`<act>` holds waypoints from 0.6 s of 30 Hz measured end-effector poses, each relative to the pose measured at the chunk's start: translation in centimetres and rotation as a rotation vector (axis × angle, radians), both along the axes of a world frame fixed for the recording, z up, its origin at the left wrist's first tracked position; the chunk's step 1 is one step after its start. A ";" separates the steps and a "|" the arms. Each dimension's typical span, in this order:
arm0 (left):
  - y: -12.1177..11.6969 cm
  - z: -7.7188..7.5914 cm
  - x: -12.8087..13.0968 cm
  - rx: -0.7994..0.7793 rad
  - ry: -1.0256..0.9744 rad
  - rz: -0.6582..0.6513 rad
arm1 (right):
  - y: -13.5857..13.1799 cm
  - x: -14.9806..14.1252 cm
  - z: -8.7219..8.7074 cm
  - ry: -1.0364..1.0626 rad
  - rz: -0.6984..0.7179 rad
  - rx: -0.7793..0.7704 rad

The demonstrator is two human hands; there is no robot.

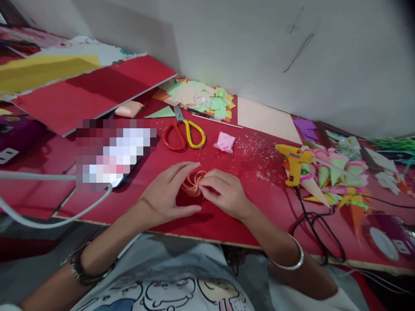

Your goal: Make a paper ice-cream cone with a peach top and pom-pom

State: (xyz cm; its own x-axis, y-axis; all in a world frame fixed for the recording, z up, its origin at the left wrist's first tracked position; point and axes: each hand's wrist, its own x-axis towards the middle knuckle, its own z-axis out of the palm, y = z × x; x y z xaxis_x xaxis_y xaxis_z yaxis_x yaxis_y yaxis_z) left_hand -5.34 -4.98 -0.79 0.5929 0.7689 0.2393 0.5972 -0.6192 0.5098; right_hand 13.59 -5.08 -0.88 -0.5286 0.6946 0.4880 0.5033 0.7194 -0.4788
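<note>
A small orange paper swirl (192,185) of thin curled strips is between my hands, above the red tabletop. My right hand (223,192) pinches it near its centre with thumb and fingertips. Around its left side curves my left hand (170,192), fingers and thumb spread apart; whether a fingertip touches the strips I cannot tell. Beyond the hands lie scissors (184,131) with one red and one yellow handle. A little to their right is a small pink packet (225,142).
A yellow glue gun (293,162) with a black cord lies at right, beside several paper cones (337,168). A phone (119,155), its screen blurred, sits at left with a white cable. Paper scraps (201,97) and a cream sheet (267,119) lie along the wall.
</note>
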 end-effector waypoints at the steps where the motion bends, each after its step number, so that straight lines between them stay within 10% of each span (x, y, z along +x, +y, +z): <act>1: 0.0 -0.3 0.1 -0.022 0.018 0.003 | 0.0 0.0 0.1 0.010 -0.003 0.003; 10: 0.3 -2.1 0.5 -0.106 -0.078 -0.054 | -0.3 -0.5 0.1 0.116 0.002 0.027; 18: 0.2 -0.2 -0.5 -0.075 -0.154 -0.028 | -0.3 -0.5 0.8 0.260 -0.030 -0.043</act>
